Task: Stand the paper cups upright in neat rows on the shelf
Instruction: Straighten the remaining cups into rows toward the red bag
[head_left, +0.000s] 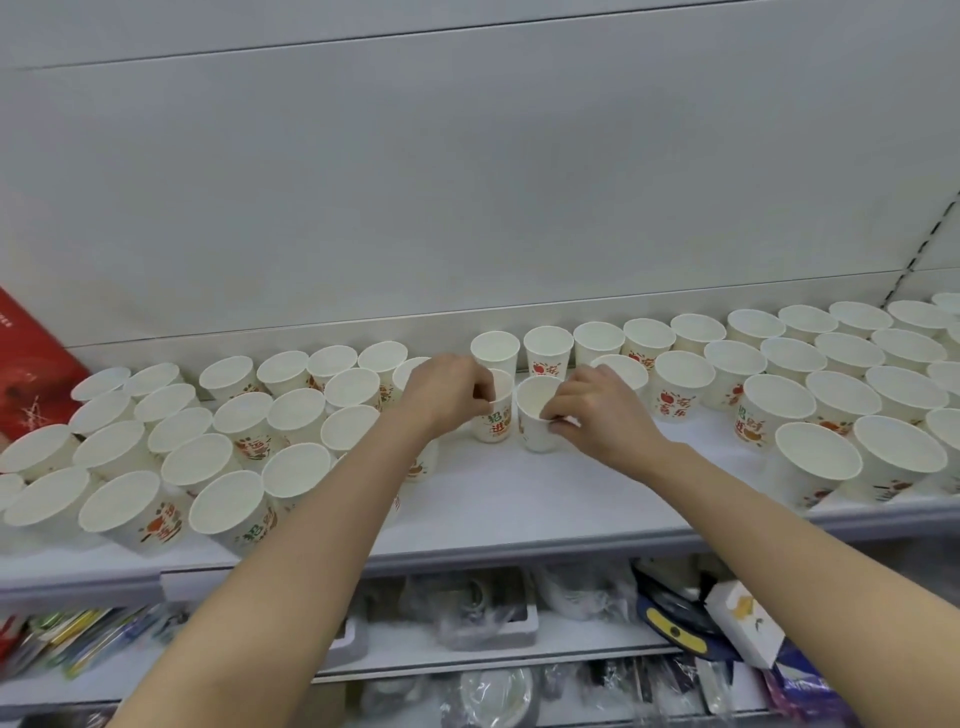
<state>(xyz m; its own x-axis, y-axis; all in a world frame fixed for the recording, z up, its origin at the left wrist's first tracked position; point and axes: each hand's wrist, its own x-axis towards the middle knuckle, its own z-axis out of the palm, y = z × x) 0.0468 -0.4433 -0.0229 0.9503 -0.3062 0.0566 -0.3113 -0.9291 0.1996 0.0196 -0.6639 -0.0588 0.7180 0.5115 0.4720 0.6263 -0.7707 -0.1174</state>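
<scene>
Several white paper cups with red and green print stand upright on the white shelf (519, 499), in rows at the left (223, 452) and right (831, 384). At the middle, my left hand (447, 389) pinches the rim of one printed cup (493, 421). Right beside it, my right hand (597, 410) pinches the rim of a second cup (535, 421). Both cups stand upright on the shelf, close together, in front of the back row of cups (545, 351).
A red box (31, 364) leans at the far left of the shelf. The shelf's back panel (467, 182) rises behind the cups. Lower shelves hold packaged goods, plastic bags and a small white carton (743, 623). Bare shelf lies in front of my hands.
</scene>
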